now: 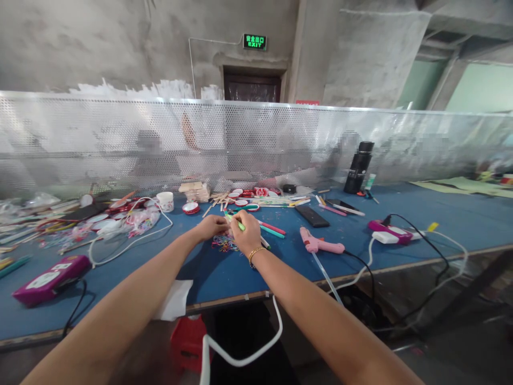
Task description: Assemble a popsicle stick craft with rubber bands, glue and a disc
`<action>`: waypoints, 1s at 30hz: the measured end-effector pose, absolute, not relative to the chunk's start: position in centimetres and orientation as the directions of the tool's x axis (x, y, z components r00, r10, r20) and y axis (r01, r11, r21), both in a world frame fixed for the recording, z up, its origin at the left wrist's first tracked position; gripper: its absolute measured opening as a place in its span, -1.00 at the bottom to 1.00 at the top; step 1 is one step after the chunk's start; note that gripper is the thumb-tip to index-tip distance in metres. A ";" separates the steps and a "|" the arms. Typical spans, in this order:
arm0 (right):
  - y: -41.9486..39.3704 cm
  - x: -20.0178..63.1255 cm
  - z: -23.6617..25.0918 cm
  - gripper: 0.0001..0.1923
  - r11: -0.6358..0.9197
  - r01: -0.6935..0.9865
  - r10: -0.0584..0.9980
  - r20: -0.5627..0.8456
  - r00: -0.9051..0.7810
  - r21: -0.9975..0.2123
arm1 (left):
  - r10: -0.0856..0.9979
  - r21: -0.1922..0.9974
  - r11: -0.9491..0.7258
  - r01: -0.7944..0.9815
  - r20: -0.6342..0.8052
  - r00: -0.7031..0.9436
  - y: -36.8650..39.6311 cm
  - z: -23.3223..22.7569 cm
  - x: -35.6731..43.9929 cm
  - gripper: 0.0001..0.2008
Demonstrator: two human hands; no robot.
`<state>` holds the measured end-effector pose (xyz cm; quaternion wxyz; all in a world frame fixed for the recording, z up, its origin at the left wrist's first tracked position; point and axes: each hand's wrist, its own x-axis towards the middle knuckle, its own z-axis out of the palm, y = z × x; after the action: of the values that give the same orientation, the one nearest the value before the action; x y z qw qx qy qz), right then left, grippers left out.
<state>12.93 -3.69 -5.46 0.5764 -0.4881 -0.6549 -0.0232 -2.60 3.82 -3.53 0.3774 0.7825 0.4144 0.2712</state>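
My right hand [249, 235], with a bracelet at the wrist, is closed around a light green marker pen [241, 226] that slants up to the left. Right beside it, my left hand [212, 228] has its fingers pinched together; what they hold is too small and hidden to make out. Beneath both hands lies a tangle of thin multicoloured strings [224, 244] on the blue tabletop [224, 278]. Red and teal marker pens [273, 231] lie just to the right of my right hand.
A pink glue gun [320, 244], a black phone [312, 216] and purple power strips [54, 280] with cables lie around. Behind are wooden sticks [218, 200], a paper cup [165, 201] and a black bottle [358, 168]. A perforated metal screen [256, 139] borders the table's back.
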 end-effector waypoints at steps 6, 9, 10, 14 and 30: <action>-3.6 12.9 -5.6 -0.87 0.537 0.673 0.606 0.788 0.112 -0.509 | 0.843 0.820 -0.380 0.428 0.117 0.525 3.4 -3.2 -2.5 -0.70; -3.5 12.9 -5.6 -0.88 0.531 0.667 0.600 0.788 0.140 -0.523 | 0.850 0.822 -0.370 0.433 0.112 0.514 3.3 -3.1 -2.4 -0.69; -3.5 12.9 -5.6 -0.88 0.533 0.666 0.600 0.788 0.139 -0.523 | 0.852 0.826 -0.363 0.430 0.108 0.512 3.3 -3.1 -2.4 -0.69; -3.6 12.9 -5.6 -0.87 0.531 0.671 0.608 0.784 0.125 -0.518 | 0.853 0.830 -0.358 0.428 0.103 0.512 3.4 -3.2 -2.4 -0.69; -3.7 12.7 -5.6 -0.88 0.562 0.640 0.600 0.791 0.120 -0.523 | 0.827 0.834 -0.387 0.392 0.127 0.547 3.1 -3.0 -2.5 -0.64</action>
<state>12.74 -3.68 -5.58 0.5841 -0.4676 -0.6633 -0.0171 -2.52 3.06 -2.97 0.3948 0.7859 0.3880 0.2755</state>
